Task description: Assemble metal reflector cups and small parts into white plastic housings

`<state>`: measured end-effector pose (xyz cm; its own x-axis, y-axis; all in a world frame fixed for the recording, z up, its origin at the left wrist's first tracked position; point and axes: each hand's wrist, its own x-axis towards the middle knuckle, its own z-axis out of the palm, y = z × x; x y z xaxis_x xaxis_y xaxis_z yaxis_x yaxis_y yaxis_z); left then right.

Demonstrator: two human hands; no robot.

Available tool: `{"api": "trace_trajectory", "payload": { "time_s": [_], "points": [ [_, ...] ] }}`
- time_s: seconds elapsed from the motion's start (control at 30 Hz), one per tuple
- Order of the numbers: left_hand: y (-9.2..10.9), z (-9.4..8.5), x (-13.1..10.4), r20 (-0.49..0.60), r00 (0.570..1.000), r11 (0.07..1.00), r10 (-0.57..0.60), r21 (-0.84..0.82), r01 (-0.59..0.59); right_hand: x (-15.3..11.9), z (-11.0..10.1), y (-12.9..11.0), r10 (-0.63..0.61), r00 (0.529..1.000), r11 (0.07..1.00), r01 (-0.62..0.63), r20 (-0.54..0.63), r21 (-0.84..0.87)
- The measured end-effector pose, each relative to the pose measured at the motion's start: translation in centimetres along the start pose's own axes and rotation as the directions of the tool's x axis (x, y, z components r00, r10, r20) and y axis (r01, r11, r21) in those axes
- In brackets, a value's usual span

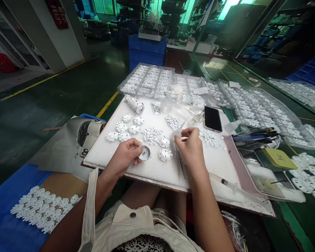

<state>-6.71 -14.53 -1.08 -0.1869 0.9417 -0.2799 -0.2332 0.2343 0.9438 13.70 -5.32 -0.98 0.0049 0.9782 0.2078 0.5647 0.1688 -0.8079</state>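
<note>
My left hand (128,155) pinches a round white plastic part (145,153) by its edge, with the hollow grey inside and a centre post facing up. My right hand (190,145) is closed on a translucent whitish piece (176,134), perhaps a small soft bottle; its full shape is partly hidden by the fingers. Below that hand, thin dark tweezers (181,163) lie slanting on the white foam board (147,175). Between the hands sit two assembled white discs (165,155) with knobs round their rims. Small loose white pieces (151,135) lie in a pile just beyond.
Several finished discs (123,126) and a white cylindrical model (134,104) stand at left. A phone (212,119), a syringe (225,182) and a yellow box (279,158) are at right. Clear trays of white parts (149,79) line the back; a blue bin (5,210) stands lower left.
</note>
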Motion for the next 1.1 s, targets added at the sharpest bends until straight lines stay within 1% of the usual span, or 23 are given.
{"api": "trace_trajectory", "payload": {
  "time_s": [0.1,0.2,0.23,0.3,0.37,0.4,0.5,0.57,0.67,0.77,0.83,0.87,0.93,0.97,1.0,1.03,1.1],
  "points": [
    [-0.2,-0.2,0.1,0.022,1.000,1.000,0.001,-0.002,-0.001,-0.1,0.2,0.2,0.000,1.000,1.000,0.000,0.002,-0.019],
    [-0.4,-0.3,0.3,0.033,0.999,1.000,0.008,-0.004,-0.008,-0.1,-0.8,0.2,0.001,1.000,1.000,0.000,-0.009,0.029],
    [-0.4,-0.3,0.3,0.034,0.999,1.000,0.007,-0.005,-0.007,0.1,-1.3,0.1,0.003,0.999,0.999,-0.001,-0.045,0.043],
    [-0.4,-0.3,0.3,0.036,0.999,1.000,0.006,-0.009,-0.006,1.1,-2.2,0.0,0.014,0.983,1.000,-0.009,-0.183,0.027],
    [-0.4,-0.3,0.3,0.046,0.999,1.000,0.007,-0.013,-0.006,2.9,-3.0,0.1,0.014,0.940,0.998,-0.034,-0.340,-0.055],
    [-0.4,-0.3,0.3,0.052,0.999,1.000,0.008,-0.014,-0.007,3.9,-3.2,0.4,0.005,0.927,0.993,-0.049,-0.374,-0.108],
    [-0.5,-0.3,0.3,0.061,0.998,1.000,0.011,-0.015,-0.011,6.7,-3.4,1.2,-0.002,0.916,0.985,-0.067,-0.401,-0.157],
    [-0.5,-0.4,0.3,0.064,0.998,1.000,0.009,-0.011,-0.008,8.1,-3.1,1.7,-0.008,0.912,0.984,-0.066,-0.410,-0.167],
    [-0.6,-0.4,0.3,0.069,0.998,1.000,0.009,0.000,-0.009,9.4,-2.8,2.0,-0.023,0.899,0.984,-0.056,-0.437,-0.167],
    [-0.6,-0.5,0.4,0.069,0.998,1.000,0.014,0.006,-0.014,9.7,-2.9,1.8,-0.051,0.880,0.989,-0.020,-0.473,-0.143],
    [-0.7,-0.5,0.5,0.072,0.997,1.000,0.010,0.002,-0.010,9.3,-3.2,1.3,-0.101,0.844,0.991,0.039,-0.527,-0.128],
    [-0.7,-0.5,0.5,0.075,0.997,1.000,0.007,-0.001,-0.007,8.8,-3.4,0.8,-0.136,0.813,0.989,0.077,-0.567,-0.126],
    [-0.7,-0.5,0.5,0.076,0.997,1.000,-0.004,0.001,0.004,7.4,-3.5,-0.6,-0.213,0.723,0.977,0.180,-0.657,-0.118],
    [-0.6,-0.5,0.5,0.073,0.997,1.000,-0.010,0.001,0.010,6.5,-3.5,-1.4,-0.258,0.658,0.958,0.268,-0.708,-0.100],
    [-0.6,-0.5,0.6,0.071,0.997,1.000,-0.016,0.000,0.016,5.4,-3.3,-2.3,-0.292,0.593,0.924,0.378,-0.750,-0.061],
    [-0.5,-0.4,0.6,0.068,0.997,1.000,-0.021,-0.002,0.022,4.2,-2.9,-3.1,-0.321,0.554,0.872,0.489,-0.768,-0.012],
    [-0.3,-0.4,0.6,0.069,0.997,1.000,-0.027,-0.009,0.028,1.6,-1.8,-4.4,-0.365,0.513,0.756,0.650,-0.777,0.074]
  ]
}}
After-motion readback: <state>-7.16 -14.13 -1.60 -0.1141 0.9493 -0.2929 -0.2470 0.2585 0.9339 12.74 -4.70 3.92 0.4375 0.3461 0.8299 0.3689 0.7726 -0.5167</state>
